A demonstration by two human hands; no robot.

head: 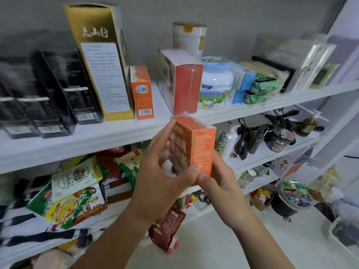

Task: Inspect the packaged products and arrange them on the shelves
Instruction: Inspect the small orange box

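Orange box (202, 150) before shelf edge (97, 140); red box (187, 88), jar (216, 82) behind.

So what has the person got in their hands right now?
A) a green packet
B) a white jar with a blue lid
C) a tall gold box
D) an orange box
D: the left hand and the right hand both grip an orange box, held upright in front of the shelves.

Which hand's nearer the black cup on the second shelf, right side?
Right. The right hand grips the orange box at its lower right, on the side toward the black cup; the left hand holds the box's left face, farther from the cup.
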